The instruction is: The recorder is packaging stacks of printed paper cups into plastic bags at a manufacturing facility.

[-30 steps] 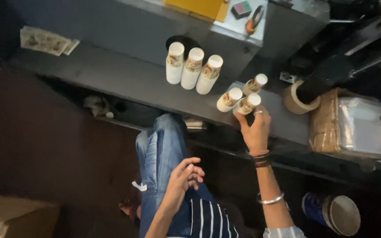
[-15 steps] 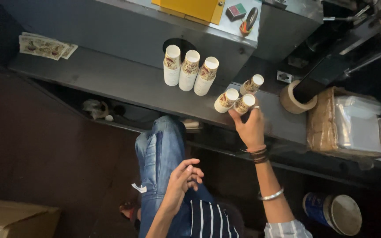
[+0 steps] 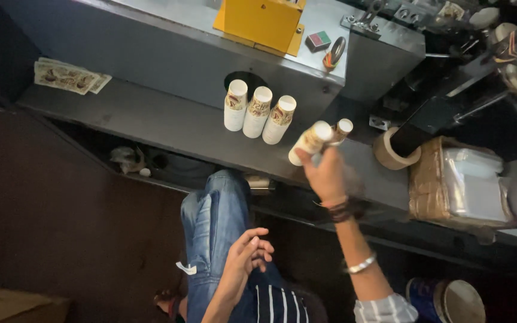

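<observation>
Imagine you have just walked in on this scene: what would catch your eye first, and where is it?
The right hand stands out first, lifting a stack of paper cups off the grey shelf at centre. Beside it, three more cup stacks stand in a row before a round opening in the machine. At the top, a bright yellow box sits on the machine, while the left hand rests empty over the lap.

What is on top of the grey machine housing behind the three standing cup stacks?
On the grey housing sit a yellow box, a small red-and-green block and a looped tool with coloured bands. Whatever lies under the yellow box is covered.
</observation>
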